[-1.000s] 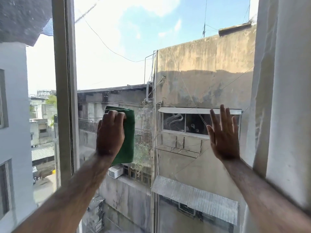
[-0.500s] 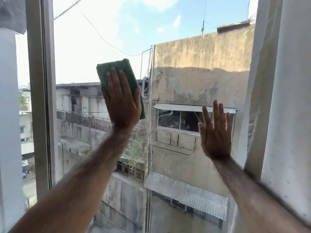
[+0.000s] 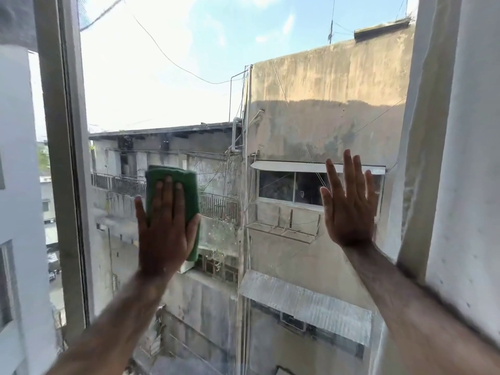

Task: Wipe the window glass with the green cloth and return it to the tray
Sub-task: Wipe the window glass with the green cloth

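A folded green cloth [image 3: 186,182] lies flat against the window glass [image 3: 216,77], left of centre. My left hand [image 3: 163,231] presses on it with the palm, fingers spread and pointing up, covering its lower half. My right hand [image 3: 349,204] rests flat on the glass to the right, fingers up and apart, holding nothing. No tray is in view.
A grey vertical window frame [image 3: 63,158] stands just left of the cloth. A white curtain [image 3: 460,131] hangs along the right edge beside my right forearm. Through the glass I see weathered concrete buildings, cables and sky.
My left hand slid the cloth up the glass, then down and a little right to mid height. My right hand stayed on the glass. The view shifted slightly.
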`<state>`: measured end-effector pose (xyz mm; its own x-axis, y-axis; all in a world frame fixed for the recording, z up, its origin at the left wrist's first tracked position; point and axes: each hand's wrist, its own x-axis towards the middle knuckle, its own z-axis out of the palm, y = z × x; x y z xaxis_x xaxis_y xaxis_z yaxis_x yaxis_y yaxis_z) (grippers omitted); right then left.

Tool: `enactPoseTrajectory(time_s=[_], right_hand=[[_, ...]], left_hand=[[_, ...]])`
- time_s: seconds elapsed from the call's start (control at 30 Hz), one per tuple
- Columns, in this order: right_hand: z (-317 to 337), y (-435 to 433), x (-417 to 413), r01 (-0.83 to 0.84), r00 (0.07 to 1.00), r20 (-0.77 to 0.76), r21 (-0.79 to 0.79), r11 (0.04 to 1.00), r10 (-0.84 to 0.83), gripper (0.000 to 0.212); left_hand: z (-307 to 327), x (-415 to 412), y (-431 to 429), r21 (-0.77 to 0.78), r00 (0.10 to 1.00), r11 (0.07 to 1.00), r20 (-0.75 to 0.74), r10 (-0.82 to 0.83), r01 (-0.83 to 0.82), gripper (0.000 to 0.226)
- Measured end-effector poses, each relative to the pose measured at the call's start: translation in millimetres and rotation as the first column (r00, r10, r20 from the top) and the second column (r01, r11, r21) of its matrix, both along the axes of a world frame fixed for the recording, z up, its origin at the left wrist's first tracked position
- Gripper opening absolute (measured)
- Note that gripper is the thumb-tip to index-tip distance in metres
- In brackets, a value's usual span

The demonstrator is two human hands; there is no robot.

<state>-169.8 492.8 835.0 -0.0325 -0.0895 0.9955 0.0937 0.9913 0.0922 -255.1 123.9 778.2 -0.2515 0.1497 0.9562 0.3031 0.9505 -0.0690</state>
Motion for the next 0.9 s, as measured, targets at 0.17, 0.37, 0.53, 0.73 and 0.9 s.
enactPoseTrajectory(time_s=[0.17,0.37,0.53,0.73,0.9], right_hand=[[-1,1,-1,-0.026,1.0,-0.01,-0.027,0.999,0.026,0.056],[-2,1,-1,-0.053,0.999,-0.013,-0.034,0.998,0.052,0.057],[-2,3,2,-0.063,0.998,-0.008,-0.037,0.997,0.062,0.053],[-1,-1,5,-0.066,0.998,0.001,-0.052,0.996,0.066,0.054],[-2,0,2,-0.053,0.999,0.001,-0.048,0.997,0.053,0.054]], left_hand=[[129,-3,5,0.46,0.999,0.888,-0.019,0.031,-0.019,0.073],[171,27,142,0.193,0.972,0.967,-0.196,-0.129,0.168,0.07],[53,32,189,-0.38,0.939,0.897,-0.158,-0.306,0.228,0.071],[-28,22,96,-0.459,0.984,0.884,-0.097,-0.152,0.091,0.074],[87,27,123,0.147,0.99,0.98,-0.07,-0.121,0.13,0.07]])
